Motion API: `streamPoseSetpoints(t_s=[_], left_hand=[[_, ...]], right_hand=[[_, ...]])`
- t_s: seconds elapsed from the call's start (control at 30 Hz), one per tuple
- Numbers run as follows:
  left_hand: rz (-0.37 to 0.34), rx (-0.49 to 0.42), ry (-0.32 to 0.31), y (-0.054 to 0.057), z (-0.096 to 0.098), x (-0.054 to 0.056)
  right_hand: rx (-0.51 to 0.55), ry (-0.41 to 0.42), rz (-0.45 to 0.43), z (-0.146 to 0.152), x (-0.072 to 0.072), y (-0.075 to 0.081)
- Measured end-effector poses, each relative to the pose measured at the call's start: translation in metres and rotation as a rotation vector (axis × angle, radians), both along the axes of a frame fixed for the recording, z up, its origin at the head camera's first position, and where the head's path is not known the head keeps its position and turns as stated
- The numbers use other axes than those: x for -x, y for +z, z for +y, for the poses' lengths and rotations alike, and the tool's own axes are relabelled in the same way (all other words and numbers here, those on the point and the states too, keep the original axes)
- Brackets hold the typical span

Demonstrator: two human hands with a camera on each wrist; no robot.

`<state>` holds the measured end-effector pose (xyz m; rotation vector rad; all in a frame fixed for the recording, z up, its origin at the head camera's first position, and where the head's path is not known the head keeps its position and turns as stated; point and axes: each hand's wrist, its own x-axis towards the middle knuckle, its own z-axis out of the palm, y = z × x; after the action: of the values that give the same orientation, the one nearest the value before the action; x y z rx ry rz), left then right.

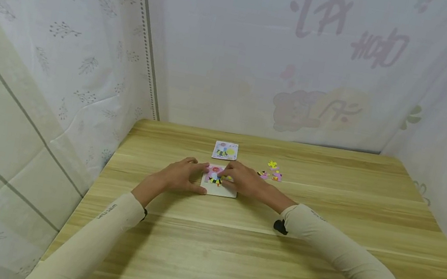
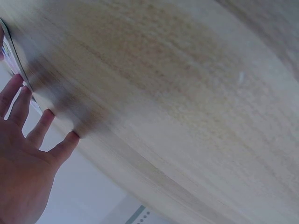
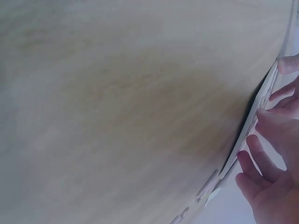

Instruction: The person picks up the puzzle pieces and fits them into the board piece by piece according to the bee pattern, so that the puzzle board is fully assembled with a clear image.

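A pale puzzle board [image 1: 221,191] lies on the table, its upper part covered by joined pieces that show a bee picture [image 1: 214,178]. My left hand [image 1: 179,175] rests at the board's left side, thumb at the lower corner and forefinger higher up; its fingers stretch out straight in the left wrist view. Over the board's right half, my right hand [image 1: 245,179] pinches a puzzle piece between thumb and forefinger, mostly hidden by the hand. Its other fingers [image 3: 247,168] hang loosely bent beside the board in the right wrist view.
Behind the board lies a card [image 1: 225,151] with a matching bee picture. Several loose puzzle pieces [image 1: 277,176], pink and yellow, lie to the right beyond my right hand. The wooden table [image 1: 204,251] is bordered by printed curtains [image 1: 228,60].
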<state>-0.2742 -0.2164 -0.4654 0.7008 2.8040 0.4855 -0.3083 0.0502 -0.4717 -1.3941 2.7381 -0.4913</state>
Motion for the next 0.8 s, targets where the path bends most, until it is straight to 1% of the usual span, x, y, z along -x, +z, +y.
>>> streamPoseSetpoints(t_s=[0.33, 0.57, 0.8], left_hand=[[-0.008, 0.001, 0.007, -0.001, -0.001, -0.001], [-0.007, 0.005, 0.006, 0.000, 0.000, -0.001], [-0.005, 0.006, 0.004, 0.003, 0.001, -0.002]], right_hand=[[0.016, -0.065, -0.037, 0.016, 0.005, 0.006], [0.053, -0.085, -0.008, 0.036, 0.013, 0.007], [0.048, -0.137, -0.050, 0.053, 0.020, 0.008]])
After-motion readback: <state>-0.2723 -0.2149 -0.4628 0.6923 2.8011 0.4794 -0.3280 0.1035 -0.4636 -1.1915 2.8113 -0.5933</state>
